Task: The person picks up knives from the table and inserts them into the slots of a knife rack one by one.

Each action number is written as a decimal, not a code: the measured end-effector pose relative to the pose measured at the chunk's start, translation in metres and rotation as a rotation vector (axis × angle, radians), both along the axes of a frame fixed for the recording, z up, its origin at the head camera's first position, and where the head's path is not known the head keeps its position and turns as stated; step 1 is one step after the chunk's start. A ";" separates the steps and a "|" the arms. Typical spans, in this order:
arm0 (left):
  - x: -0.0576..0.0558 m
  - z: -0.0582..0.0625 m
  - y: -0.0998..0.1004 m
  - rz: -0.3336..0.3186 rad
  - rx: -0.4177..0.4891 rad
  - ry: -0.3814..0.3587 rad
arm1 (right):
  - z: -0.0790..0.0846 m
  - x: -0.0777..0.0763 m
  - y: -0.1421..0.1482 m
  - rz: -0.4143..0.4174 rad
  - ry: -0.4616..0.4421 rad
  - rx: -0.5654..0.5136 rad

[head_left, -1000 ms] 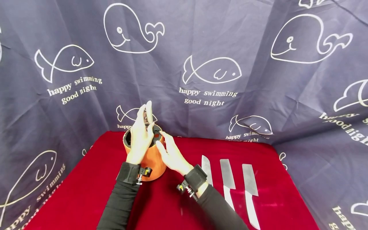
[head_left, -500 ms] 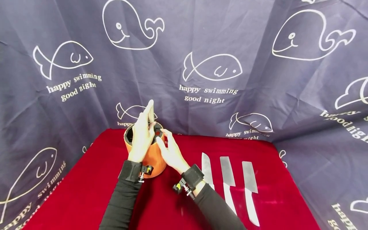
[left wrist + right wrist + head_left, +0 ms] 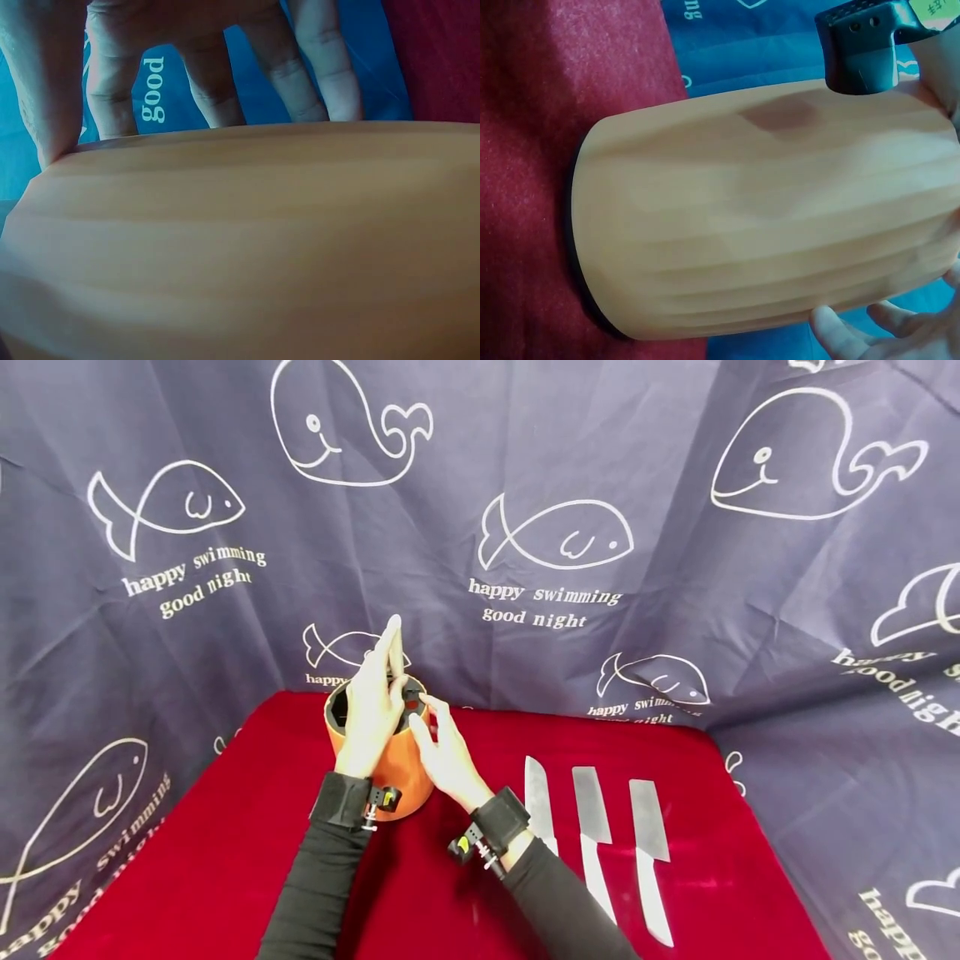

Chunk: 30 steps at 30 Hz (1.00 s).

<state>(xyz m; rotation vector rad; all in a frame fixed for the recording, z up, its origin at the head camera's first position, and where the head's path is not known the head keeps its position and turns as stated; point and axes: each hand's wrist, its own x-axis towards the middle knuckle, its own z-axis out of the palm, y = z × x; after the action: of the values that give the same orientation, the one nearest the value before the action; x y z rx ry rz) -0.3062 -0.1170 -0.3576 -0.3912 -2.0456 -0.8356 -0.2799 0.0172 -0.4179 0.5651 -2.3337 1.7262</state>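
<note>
An orange knife block [image 3: 407, 768] stands upright at the back left of the table, its dark slotted top facing up. My left hand [image 3: 370, 706] is over the opening, thumb and fingers around a pale upright handle that looks like the knife handles on the cloth. The blade of this knife [image 3: 396, 652] is hidden behind the hand and block. My right hand [image 3: 447, 754] holds the block's right side. In the left wrist view its thumb lies at the rim and its fingers [image 3: 289, 79] reach behind the wall. The right wrist view shows fingertips [image 3: 829, 326] against the side.
Three knives lie in a row on the red cloth [image 3: 720, 843] at right: a narrow one [image 3: 538, 797], a broad one [image 3: 592, 806] and another broad one [image 3: 651, 822], handles toward me. A dark curtain [image 3: 450, 468] with printed fish hangs behind the table.
The knife handle in my left hand has tipped closer to the fingers. My right hand stays on the block, and the view has shifted slightly.
</note>
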 end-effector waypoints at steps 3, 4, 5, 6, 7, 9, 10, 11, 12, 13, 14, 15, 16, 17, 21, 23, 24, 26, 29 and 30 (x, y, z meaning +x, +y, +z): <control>0.003 0.000 0.001 -0.006 0.008 -0.011 | -0.002 0.001 0.000 -0.003 -0.001 -0.004; 0.003 0.000 0.000 -0.007 0.012 -0.019 | -0.003 0.001 0.000 -0.003 0.001 -0.005; 0.004 0.000 0.000 -0.009 0.016 -0.027 | -0.003 0.001 -0.001 -0.004 -0.003 -0.002; 0.004 -0.001 0.000 -0.006 0.019 -0.042 | -0.004 0.001 -0.001 -0.005 -0.001 -0.002; 0.005 -0.001 0.000 0.004 0.016 -0.061 | -0.003 0.001 0.000 -0.004 0.004 -0.002; 0.005 -0.002 0.000 0.021 0.010 -0.087 | -0.003 0.001 0.000 -0.002 0.011 0.004; 0.004 -0.002 0.001 0.031 0.006 -0.100 | -0.003 0.000 0.000 -0.003 0.016 0.005; 0.004 -0.003 0.001 0.040 0.002 -0.107 | -0.003 0.000 0.001 -0.003 0.022 0.004; 0.003 -0.004 0.002 0.053 -0.006 -0.114 | -0.004 0.000 0.001 -0.002 0.030 0.000; 0.003 -0.004 0.002 0.061 -0.012 -0.117 | -0.004 0.001 0.001 -0.001 0.038 -0.002; 0.003 -0.004 0.003 0.064 -0.012 -0.117 | -0.005 0.001 0.001 -0.002 0.037 -0.002; 0.004 -0.004 0.003 0.068 -0.011 -0.123 | -0.006 0.001 0.001 -0.002 0.040 -0.004; 0.004 -0.005 0.003 0.073 -0.012 -0.123 | -0.007 0.001 0.001 0.001 0.041 -0.008; 0.004 -0.006 0.002 0.081 -0.017 -0.124 | -0.007 0.001 0.000 0.002 0.037 -0.009; 0.005 -0.009 0.001 0.111 -0.030 -0.136 | -0.008 0.002 0.000 0.001 0.024 -0.002; 0.004 -0.010 0.001 0.127 -0.041 -0.129 | -0.007 0.002 0.000 0.001 0.025 -0.001; 0.004 -0.009 0.001 0.130 -0.043 -0.126 | -0.006 0.003 0.000 0.001 0.031 -0.005; 0.004 -0.009 0.002 0.133 -0.046 -0.115 | -0.005 0.002 0.000 0.001 0.040 -0.010; 0.005 -0.008 0.002 0.139 -0.048 -0.102 | -0.003 0.003 0.000 0.002 0.042 -0.004; 0.005 -0.008 0.002 0.139 -0.048 -0.100 | -0.003 0.003 0.000 0.000 0.040 0.001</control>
<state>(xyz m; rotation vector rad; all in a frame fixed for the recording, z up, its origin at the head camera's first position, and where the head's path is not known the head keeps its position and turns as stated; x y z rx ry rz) -0.3014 -0.1153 -0.3652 -0.2345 -2.1611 -0.7359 -0.2769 0.0173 -0.4210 0.5941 -2.3072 1.6981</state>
